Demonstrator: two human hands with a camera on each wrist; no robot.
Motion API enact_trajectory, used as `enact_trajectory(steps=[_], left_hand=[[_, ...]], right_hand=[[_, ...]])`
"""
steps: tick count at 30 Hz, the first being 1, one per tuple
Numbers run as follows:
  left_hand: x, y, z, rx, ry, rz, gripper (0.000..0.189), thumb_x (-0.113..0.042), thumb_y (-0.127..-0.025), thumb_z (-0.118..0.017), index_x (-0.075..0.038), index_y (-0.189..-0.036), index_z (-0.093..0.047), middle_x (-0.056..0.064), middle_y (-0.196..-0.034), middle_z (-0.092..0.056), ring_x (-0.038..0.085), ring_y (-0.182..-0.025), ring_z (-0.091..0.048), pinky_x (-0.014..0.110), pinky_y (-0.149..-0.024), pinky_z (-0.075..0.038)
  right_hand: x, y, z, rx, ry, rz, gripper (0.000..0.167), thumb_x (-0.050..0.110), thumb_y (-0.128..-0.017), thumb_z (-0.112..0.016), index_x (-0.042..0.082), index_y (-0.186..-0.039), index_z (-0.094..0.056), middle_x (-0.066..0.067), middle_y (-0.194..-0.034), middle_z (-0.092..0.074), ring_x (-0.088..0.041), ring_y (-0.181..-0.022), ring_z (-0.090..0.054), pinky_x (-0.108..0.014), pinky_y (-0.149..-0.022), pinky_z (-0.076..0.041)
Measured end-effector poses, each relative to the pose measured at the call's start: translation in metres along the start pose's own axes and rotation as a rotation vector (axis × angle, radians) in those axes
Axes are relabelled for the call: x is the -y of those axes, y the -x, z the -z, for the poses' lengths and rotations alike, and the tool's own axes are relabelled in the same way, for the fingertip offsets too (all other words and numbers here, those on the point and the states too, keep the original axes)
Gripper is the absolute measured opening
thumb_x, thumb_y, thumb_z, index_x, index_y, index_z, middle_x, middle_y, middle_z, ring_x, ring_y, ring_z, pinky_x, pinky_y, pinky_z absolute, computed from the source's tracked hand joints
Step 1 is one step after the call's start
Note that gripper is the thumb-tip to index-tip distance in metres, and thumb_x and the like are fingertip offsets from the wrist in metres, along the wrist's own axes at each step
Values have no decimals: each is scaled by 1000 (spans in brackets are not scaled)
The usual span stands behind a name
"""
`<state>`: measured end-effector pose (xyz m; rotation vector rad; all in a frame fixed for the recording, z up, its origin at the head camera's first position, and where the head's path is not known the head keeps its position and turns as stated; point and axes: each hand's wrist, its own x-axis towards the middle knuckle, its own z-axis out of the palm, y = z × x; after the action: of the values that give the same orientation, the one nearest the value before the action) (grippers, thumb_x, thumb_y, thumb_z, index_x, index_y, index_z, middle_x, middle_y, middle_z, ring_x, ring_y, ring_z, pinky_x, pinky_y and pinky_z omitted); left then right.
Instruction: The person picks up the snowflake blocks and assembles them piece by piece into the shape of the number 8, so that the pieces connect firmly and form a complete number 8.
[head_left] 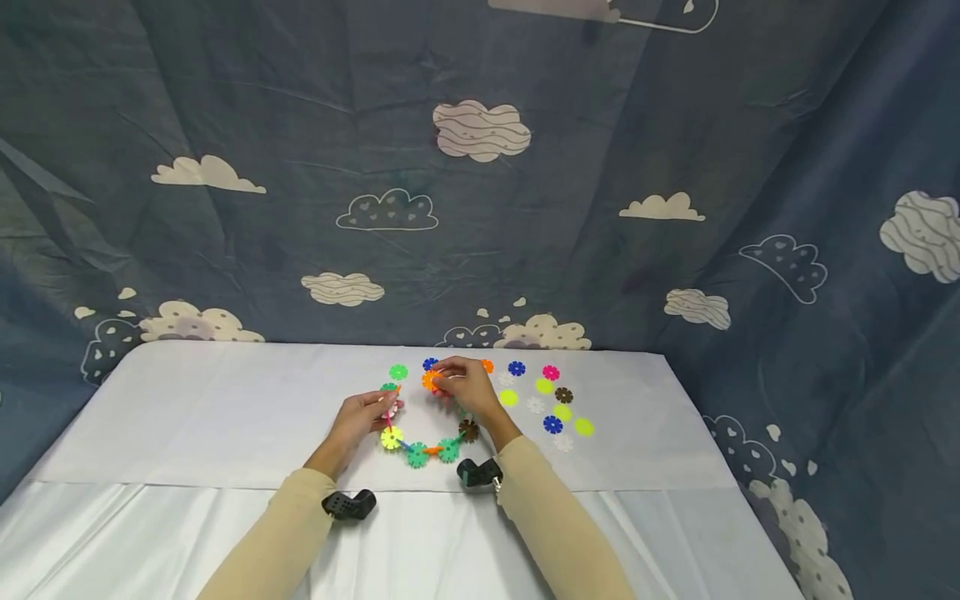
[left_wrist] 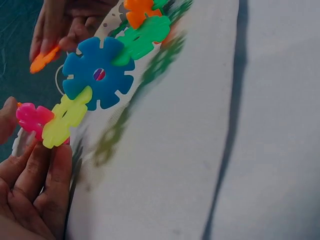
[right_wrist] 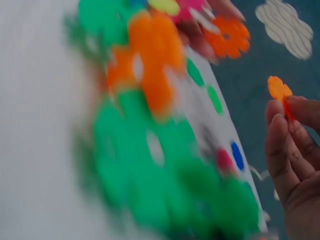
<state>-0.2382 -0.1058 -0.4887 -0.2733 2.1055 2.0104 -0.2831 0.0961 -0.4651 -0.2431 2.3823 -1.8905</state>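
Observation:
A chain of notched, flower-shaped plastic discs hangs in a curve, with yellow [head_left: 391, 437], green [head_left: 417, 455] and brown [head_left: 468, 430] discs in it. My left hand [head_left: 358, 421] holds the chain's left end by a white disc near a pink disc [left_wrist: 34, 118]. An orange disc [right_wrist: 227, 37] sits at that end, beside the left fingers. Between thumb and fingers, my right hand [head_left: 468, 390] pinches a separate orange disc [right_wrist: 279, 87], raised a short way from the chain's end. Closer to the left wrist camera hang a blue disc [left_wrist: 98, 73] and a yellow disc [left_wrist: 67, 117].
Loose discs lie to the right on the white-covered table [head_left: 225, 417], among them a blue disc [head_left: 552, 424], a pink disc [head_left: 551, 372] and a brown disc [head_left: 564, 395]. A green disc [head_left: 398, 372] lies beyond the left hand. Behind the table hangs a dark cloud-patterned cloth [head_left: 570, 275].

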Motion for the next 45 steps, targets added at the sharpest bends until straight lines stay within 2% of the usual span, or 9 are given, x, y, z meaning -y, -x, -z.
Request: enact_trajectory(steps=[4,7,18,22,27,30,34,40,45], left_hand=[[0,1,0,22,7,-30,41,-19,-98,-57,10,-127,-56,17,-116,-67,4,-85,-61,21,-73,-52],[1,1,0,14,7,-33,40,-19,-98,-58,9,-126,-57,15,-112,-69,3,-82,-60,20,-72,-52],[2,-2,1,-5,-5,-24,39,-19,-97,-59,10,-124,-59,13,-104,-71,5,-79,-61,21,-72,-52],[3,-1,0,-9,-7,-43,37,-18,-98,-59,11,-122,-59,12,-102,-72,4,-77,-61,20,-70,-52],[6,-1,-1,-42,-9,-71,34,-14,-97,-58,12,-119,-60,13,-98,-73,4,-74,-60,19,-65,-50],[6,0,-2,-53,-14,-59,32,-12,-96,-59,11,-120,-61,13,-98,-72,5,-74,-61,20,-64,-51],[4,1,1,-28,-17,-41,35,-13,-96,-60,10,-122,-60,13,-99,-72,6,-76,-62,21,-66,-52],[4,2,9,12,31,-21,43,-25,-100,-54,11,-124,-56,10,-93,-70,9,-72,-66,25,-68,-56],[6,6,13,-13,92,-94,34,-24,-97,-58,8,-110,-60,10,-84,-72,13,-64,-68,24,-55,-54]], right_hand=[[3,-2,-19,42,-37,7,20,-4,-88,-65,-7,-107,-68,-10,-82,-64,-16,-56,-60,-29,-53,-54],[4,-3,-28,62,-63,2,19,-4,-89,-64,-8,-107,-67,-10,-80,-63,-18,-55,-60,-30,-53,-55],[4,-8,-35,102,-41,-20,17,-3,-90,-62,-8,-106,-68,-6,-75,-62,-15,-56,-56,-26,-52,-53],[11,-7,-35,128,-15,-35,17,-4,-90,-63,-9,-105,-69,-9,-77,-64,-14,-55,-54,-27,-52,-52],[11,-13,-38,152,53,-23,15,-4,-89,-64,-8,-102,-71,-13,-79,-69,-10,-51,-52,-20,-49,-47],[12,-15,-39,172,98,-16,15,-3,-90,-63,-6,-101,-72,-13,-79,-69,-10,-51,-52,-19,-48,-46],[12,-16,-40,184,128,-28,15,-1,-90,-64,-3,-101,-73,-11,-84,-70,-11,-54,-53,-19,-49,-46],[11,-14,-46,206,137,47,16,-5,-89,-63,-4,-103,-71,-10,-85,-65,-11,-55,-55,-19,-49,-47],[13,-14,-53,250,132,94,13,-6,-88,-63,-5,-100,-67,-7,-80,-61,-14,-57,-59,-23,-52,-51]])
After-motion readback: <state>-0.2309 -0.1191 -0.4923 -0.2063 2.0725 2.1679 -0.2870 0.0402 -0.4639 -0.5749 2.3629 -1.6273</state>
